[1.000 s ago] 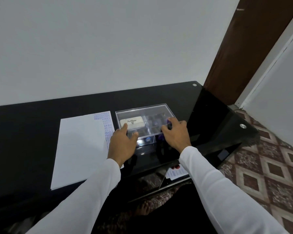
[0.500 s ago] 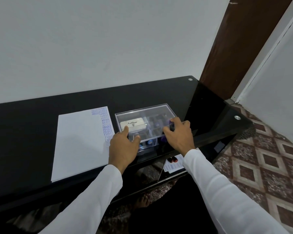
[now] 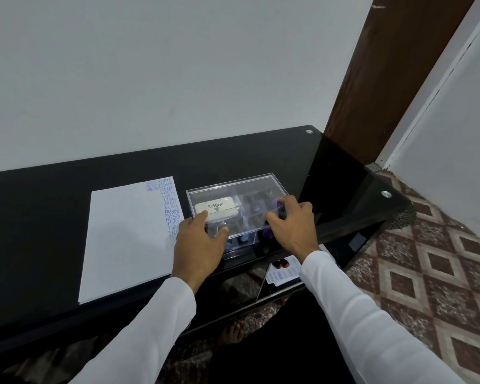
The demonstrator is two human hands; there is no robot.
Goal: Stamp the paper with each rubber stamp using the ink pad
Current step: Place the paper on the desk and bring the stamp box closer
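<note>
I see both hands, left (image 3: 197,245) and right (image 3: 291,225), fingers curled, gripping the clear box (image 3: 233,187) (ink pad (image 3: 216,209) inside) beside the paper (image 3: 122,239).

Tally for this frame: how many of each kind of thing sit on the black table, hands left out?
Sheet of paper: 1
Clear plastic box: 1
Artline ink pad, inside the box: 1
Rubber stamps, inside the box: several, exact count hidden by the lid glare and the hands
Total: 3 things counted, plus the stamps
</note>
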